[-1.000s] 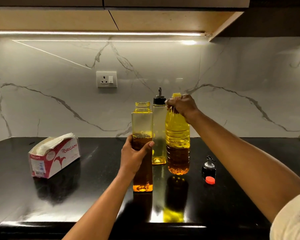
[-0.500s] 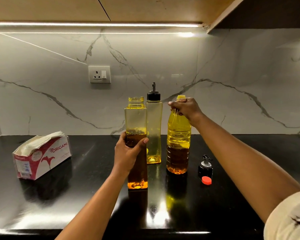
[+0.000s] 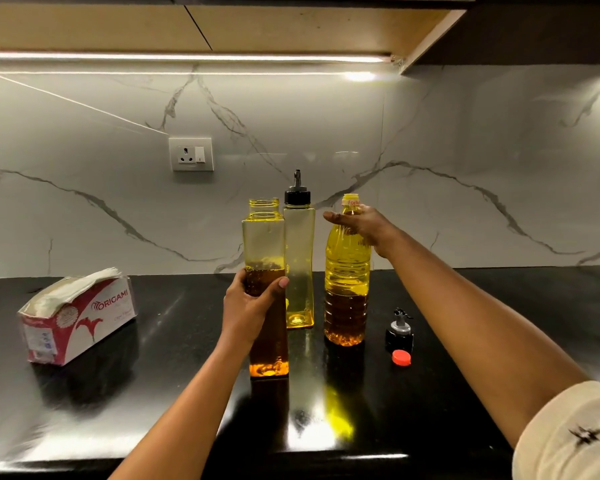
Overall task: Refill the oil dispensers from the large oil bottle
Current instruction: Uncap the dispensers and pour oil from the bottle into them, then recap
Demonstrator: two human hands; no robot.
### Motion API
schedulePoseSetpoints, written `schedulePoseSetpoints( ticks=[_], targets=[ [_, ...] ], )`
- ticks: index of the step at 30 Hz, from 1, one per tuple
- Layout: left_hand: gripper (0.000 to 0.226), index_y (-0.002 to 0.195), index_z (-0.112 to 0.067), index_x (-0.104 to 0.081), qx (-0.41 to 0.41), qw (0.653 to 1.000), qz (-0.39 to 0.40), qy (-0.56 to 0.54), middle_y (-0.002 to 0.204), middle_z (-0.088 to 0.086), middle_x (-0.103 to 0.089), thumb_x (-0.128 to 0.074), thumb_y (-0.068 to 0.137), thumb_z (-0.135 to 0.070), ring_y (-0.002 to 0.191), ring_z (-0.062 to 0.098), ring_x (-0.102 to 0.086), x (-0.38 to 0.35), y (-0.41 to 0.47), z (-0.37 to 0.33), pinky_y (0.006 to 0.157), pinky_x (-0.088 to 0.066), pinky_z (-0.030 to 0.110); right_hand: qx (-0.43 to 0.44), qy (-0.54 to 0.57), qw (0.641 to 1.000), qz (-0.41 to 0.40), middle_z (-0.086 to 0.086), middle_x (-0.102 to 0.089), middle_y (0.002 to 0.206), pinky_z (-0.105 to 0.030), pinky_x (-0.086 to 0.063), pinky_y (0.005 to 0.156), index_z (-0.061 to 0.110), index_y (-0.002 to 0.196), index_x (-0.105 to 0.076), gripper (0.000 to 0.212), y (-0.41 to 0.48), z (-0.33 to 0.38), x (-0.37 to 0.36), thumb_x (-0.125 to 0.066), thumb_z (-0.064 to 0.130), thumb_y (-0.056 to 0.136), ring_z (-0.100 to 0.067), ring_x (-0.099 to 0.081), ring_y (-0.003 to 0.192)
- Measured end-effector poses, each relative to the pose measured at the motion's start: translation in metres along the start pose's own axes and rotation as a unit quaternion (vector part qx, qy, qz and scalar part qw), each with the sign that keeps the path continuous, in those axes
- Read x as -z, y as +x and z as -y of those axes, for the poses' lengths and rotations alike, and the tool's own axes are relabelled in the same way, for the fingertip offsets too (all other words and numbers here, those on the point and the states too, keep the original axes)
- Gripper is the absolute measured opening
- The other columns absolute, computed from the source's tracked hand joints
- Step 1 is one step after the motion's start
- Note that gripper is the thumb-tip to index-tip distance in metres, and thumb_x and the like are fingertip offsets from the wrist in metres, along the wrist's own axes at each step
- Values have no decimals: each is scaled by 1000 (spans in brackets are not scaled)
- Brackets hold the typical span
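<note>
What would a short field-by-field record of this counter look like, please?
left hand: grips the open dispenser, partly full
right hand: fingers straight, at the neck of the large oil bottle
large oil bottle: upright, uncapped, part full
capped dispenser: upright, nearly empty
spout cap: loose on the counter, right of the bottle
red cap: in front of the spout cap
tissue box: far left

White veined marble backsplash (image 3: 84, 150) with a socket (image 3: 191, 154), strip light (image 3: 187, 57) above, black counter (image 3: 136, 410) below.
</note>
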State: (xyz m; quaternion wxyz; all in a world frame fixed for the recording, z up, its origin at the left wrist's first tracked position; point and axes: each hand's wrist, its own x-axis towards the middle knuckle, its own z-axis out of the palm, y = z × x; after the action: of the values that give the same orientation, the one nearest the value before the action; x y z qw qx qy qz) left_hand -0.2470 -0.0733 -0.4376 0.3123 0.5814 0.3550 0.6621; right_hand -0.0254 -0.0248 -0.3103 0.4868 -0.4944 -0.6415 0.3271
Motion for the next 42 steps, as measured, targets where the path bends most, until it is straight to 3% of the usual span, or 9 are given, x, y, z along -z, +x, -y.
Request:
schedulePoseSetpoints(
  ticks=[3,6,13,19,23,26,32,38,42],
  targets=[
    [81,103,-24,-59,9,1000,3,7,91,2,-71,-79,43,-74,82,19,-71,0,-3,-4,75,-59,40,-14,-55,997,-51,-11,-47,137,-41,-44,98,13,141,-33,89,-6,-7,-1,-75,48,71,-30,-45,125],
    [64,102,-25,-59,12,1000,4,10,92,1,-71,-79,52,-61,85,20,-71,0,-6,-7,80,-59,46,6,-157,976,-153,-16,-40,144,-45,-41,103,11,144,-27,97,-21,-16,-2,-74,53,70,-33,-40,130],
    [59,101,-27,-61,19,1000,-6,15,94,0,-72,-79,55,-60,88,18,-71,-4,-18,-15,84,-57,47,36,-237,962,-131,-7,-49,136,-40,-45,97,16,135,-41,63,-92,-49,-3,-70,33,82,-24,-50,121],
    [75,104,-21,-62,27,999,-17,15,95,4,-73,-81,49,-69,88,24,-71,-5,-23,-18,83,-56,54,-17,-297,953,-59,4,-63,100,-32,-49,84,23,105,-60,20,-122,-85,21,-66,20,86,-14,-60,97],
    [73,101,-25,-62,26,999,-18,15,95,4,-73,-80,47,-71,87,25,-72,-6,-24,-18,80,-58,48,-70,-370,926,-16,1,-62,109,-34,-52,84,22,111,-59,26,-125,-117,29,-66,18,86,-14,-58,97],
    [75,102,-21,-62,24,999,-19,8,93,4,-72,-80,48,-69,83,23,-72,-6,-24,-18,72,-59,39,-54,-398,909,-109,-4,-57,118,-34,-50,83,21,118,-56,33,-119,-136,34,-65,25,87,-19,-54,106],
    [51,107,-11,-59,12,1000,-24,-2,84,0,-70,-76,67,-37,67,11,-71,-10,-24,-19,59,-58,28,-152,-381,911,-49,-11,-43,138,-42,-41,98,18,141,-31,83,-93,-152,36,-72,48,76,-30,-39,128],
    [54,108,-11,-58,12,1000,-20,0,87,1,-70,-76,66,-40,71,13,-72,-8,-21,-15,62,-59,29,-166,-389,906,-28,-10,-58,124,-35,-47,85,13,127,-47,70,-82,-151,33,-78,42,72,-26,-55,111],
    [51,107,-11,-59,7,1000,-16,2,88,2,-71,-76,66,-37,72,12,-71,-6,-20,-15,62,-58,28,-138,-303,939,-91,-9,-58,121,-32,-44,83,12,127,-49,66,-94,-122,45,-78,38,73,-23,-55,108]
  ],
)
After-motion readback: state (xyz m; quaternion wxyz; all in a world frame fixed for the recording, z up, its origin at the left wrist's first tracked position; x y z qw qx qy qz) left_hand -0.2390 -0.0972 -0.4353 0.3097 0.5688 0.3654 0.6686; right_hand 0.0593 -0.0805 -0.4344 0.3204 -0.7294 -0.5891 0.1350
